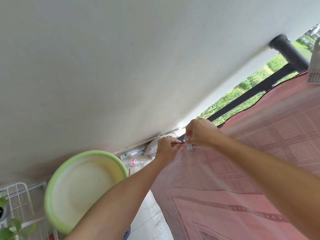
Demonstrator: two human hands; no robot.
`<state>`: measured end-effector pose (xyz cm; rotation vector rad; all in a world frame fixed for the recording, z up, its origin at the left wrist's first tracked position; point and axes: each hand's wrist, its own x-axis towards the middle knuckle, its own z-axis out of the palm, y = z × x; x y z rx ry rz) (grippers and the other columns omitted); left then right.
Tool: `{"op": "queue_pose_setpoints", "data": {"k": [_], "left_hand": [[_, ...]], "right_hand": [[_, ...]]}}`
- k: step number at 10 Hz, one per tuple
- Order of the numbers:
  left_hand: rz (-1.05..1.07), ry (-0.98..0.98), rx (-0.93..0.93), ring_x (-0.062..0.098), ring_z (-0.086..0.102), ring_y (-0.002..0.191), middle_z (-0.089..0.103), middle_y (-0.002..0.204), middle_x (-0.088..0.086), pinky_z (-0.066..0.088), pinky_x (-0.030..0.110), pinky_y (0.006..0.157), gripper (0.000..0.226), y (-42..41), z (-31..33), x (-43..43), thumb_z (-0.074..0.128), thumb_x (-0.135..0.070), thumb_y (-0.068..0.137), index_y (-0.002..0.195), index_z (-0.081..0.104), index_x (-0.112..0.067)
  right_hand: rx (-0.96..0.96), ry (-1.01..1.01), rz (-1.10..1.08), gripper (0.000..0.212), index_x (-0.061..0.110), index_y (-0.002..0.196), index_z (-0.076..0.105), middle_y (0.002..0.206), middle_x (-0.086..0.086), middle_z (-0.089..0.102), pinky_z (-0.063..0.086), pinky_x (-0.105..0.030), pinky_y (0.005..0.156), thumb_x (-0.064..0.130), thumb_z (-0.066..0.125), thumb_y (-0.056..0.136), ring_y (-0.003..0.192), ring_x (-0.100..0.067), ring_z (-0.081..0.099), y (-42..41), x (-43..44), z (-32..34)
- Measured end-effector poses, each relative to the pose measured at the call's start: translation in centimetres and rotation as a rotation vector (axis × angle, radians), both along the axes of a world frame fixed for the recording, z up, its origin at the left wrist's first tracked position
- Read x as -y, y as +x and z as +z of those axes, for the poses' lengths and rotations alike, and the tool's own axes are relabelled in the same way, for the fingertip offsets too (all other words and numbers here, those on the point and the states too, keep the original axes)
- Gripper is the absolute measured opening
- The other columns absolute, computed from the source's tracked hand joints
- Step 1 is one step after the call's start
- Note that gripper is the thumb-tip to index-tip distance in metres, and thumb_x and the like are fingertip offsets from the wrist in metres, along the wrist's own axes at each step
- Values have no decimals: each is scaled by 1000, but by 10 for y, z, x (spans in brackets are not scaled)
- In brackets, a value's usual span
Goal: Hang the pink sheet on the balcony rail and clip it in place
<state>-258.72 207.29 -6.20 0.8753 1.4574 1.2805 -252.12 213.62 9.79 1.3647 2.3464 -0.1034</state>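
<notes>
Right hand [199, 131]: closed on the upper end of a clear plastic clip [188, 144], fingers pinched around it at the top edge of the sheet.
Left hand [167, 147]: closed on the dark-trimmed corner of the pink sheet [251, 153], just beside the clip, pulling the corner toward the wall.
Pink sheet: draped over the black balcony rail [259, 87]; the patterned cloth hangs down on the near side and fills the right of the view.
Clip: upright, lower end lying against the cloth near the sheet's corner; whether it already bites the rail cannot be told.
Green basin [83, 187]: tilted, left of the left forearm, apart from the sheet.
Plastic bottles [135, 161]: lying on the floor by the wall [103, 66], behind the basin.
White wire rack [19, 201]: at the lower left, beside the basin.
Perforated white basket [314, 66]: resting on the sheet at the far right, at the rail.
</notes>
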Motion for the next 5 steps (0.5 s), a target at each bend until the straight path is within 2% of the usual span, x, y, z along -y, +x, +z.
{"op": "queue_pose_setpoints", "data": {"k": [3, 4, 5], "left_hand": [[-78, -55, -69, 13, 62, 68, 73, 79, 6, 55, 32, 72, 9, -4, 3, 2, 72, -4, 81, 86, 77, -9], [-115, -83, -186, 13, 63, 76, 74, 87, 3, 53, 26, 77, 18, -17, 8, 10, 63, 1, 82, 86, 76, -9], [-205, -142, -329, 18, 65, 85, 72, 92, 2, 50, 24, 79, 21, -41, 0, 24, 58, -3, 82, 90, 74, -13]], "right_hand": [[139, -54, -8, 39, 20, 106, 67, 102, -1, 68, 58, -38, 79, 31, 81, 72, 92, -22, 65, 1, -1, 1], [166, -15, 20, 33, 13, 109, 65, 100, -6, 68, 59, -41, 77, 12, 69, 77, 88, -26, 66, 1, 2, 3], [135, 61, 69, 35, 9, 114, 61, 98, -10, 67, 56, -38, 72, 0, 54, 81, 86, -29, 64, 2, 10, 7]]}}
